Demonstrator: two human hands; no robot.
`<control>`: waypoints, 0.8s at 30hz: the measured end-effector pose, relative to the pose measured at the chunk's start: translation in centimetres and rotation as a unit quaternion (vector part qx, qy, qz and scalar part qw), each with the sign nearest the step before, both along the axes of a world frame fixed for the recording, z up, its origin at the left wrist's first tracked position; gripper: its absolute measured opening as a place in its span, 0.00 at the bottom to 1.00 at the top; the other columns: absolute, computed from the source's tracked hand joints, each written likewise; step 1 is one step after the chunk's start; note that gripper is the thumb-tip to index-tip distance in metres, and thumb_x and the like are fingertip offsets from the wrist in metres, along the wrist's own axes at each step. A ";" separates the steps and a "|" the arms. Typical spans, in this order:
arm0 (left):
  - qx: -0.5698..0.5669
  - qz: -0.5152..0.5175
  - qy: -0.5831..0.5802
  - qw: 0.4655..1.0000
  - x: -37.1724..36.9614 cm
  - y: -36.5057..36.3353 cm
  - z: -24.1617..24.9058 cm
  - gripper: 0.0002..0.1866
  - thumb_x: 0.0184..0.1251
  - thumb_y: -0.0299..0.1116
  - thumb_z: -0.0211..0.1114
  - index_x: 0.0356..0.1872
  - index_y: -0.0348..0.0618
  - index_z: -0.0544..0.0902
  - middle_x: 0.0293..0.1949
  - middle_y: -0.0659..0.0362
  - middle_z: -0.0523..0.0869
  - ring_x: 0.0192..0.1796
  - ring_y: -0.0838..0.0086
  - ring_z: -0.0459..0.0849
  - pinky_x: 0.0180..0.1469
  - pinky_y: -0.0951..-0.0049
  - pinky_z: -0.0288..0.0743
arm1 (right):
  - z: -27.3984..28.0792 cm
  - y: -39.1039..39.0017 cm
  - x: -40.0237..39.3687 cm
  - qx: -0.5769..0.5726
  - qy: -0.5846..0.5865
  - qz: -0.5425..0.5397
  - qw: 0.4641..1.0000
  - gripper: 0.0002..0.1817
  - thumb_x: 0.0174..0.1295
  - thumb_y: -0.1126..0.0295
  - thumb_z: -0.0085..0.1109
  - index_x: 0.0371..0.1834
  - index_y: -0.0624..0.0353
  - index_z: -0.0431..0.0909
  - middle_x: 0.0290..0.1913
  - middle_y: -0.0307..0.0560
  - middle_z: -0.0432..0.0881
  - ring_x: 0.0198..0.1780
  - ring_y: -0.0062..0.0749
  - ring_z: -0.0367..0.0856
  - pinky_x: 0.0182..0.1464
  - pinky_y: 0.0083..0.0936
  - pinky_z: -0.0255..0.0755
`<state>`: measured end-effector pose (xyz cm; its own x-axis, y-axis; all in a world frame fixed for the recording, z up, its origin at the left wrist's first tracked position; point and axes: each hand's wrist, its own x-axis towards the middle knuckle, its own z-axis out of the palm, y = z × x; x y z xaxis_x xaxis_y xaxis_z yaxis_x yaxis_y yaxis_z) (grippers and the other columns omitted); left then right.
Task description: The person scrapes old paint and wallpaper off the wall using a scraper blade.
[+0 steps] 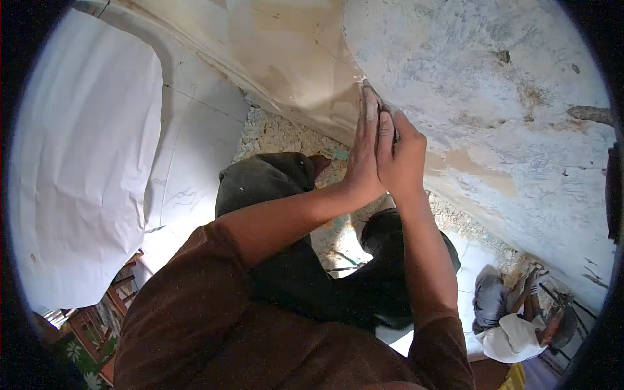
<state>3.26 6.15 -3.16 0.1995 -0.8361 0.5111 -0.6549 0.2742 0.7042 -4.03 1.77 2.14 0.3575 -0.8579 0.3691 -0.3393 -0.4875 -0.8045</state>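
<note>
My left hand (363,153) and my right hand (404,156) are pressed together against the wall (448,78). The left fingers are straight and close together, pointing up the wall, and their tips look dusty with plaster. The right hand is bent around a thin dark edge that shows between the two hands, its thumb lying beside the left fingers. What the hands hold is mostly hidden, so I cannot name it. Around the fingertips, a smooth beige patch (296,58) meets rough whitish-grey plaster.
Crumbled debris (276,133) lies along the wall's foot. A large white sheet (91,156) covers the left side, over pale floor tiles (198,136). Wooden furniture (97,331) stands at lower left. Another person (513,335) crouches by the wall at lower right.
</note>
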 end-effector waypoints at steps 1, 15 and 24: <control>0.002 -0.001 -0.002 1.000 -0.2 0.2 -0.1 0.43 0.71 0.37 0.56 0.75 0.22 0.42 0.76 0.28 0.41 0.78 0.32 0.41 0.78 0.46 0.40 | 0.1 0.2 -0.2 -0.010 0.034 0.010 0.999 0.11 0.72 0.70 0.50 0.44 0.66 0.79 0.28 0.67 0.79 0.27 0.59 0.76 0.33 0.36 0.72; 0.041 -0.024 0.016 0.999 0.5 -0.4 0.2 0.44 0.71 0.37 0.56 0.76 0.25 0.40 0.76 0.28 0.40 0.79 0.33 0.40 0.78 0.47 0.40 | -0.2 0.0 0.0 -0.001 -0.008 -0.022 1.000 0.10 0.70 0.71 0.50 0.39 0.68 0.78 0.28 0.67 0.78 0.28 0.58 0.75 0.33 0.39 0.71; 0.001 -0.002 0.013 1.000 -0.2 -0.2 0.2 0.43 0.70 0.35 0.57 0.75 0.23 0.43 0.75 0.27 0.41 0.77 0.29 0.40 0.77 0.43 0.40 | 0.1 0.0 0.0 -0.014 0.011 -0.005 1.000 0.10 0.71 0.71 0.51 0.45 0.66 0.80 0.30 0.64 0.81 0.28 0.50 0.78 0.36 0.33 0.74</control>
